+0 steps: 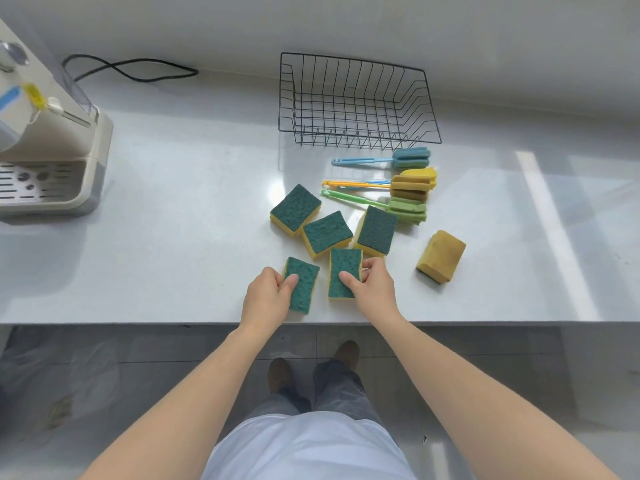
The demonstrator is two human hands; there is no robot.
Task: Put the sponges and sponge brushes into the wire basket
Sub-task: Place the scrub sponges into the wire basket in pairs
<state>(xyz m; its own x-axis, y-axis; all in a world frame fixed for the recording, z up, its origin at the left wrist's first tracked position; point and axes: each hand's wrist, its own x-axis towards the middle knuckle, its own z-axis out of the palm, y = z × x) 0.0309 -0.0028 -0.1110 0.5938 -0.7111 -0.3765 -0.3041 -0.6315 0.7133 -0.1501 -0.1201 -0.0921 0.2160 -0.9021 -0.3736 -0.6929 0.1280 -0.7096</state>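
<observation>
Several yellow sponges with green scrub tops lie on the white counter. My left hand [268, 292] grips the nearest left sponge [304, 287], thumb on top. My right hand [372, 284] grips the sponge beside it [343, 268] the same way. Behind them lie three more green-topped sponges [296, 207] [327, 232] [377, 230]. A sponge with its yellow side up [441, 256] rests to the right. A blue sponge brush [410, 157], a yellow one [414, 185] and a green one [407, 209] lie in front of the empty black wire basket [356, 102].
A beige countertop appliance with a drip tray [48, 157] stands at the left. A black cable [131, 69] curls along the back wall. The counter's front edge [138, 323] runs just below my hands, with tiled floor and my feet beneath.
</observation>
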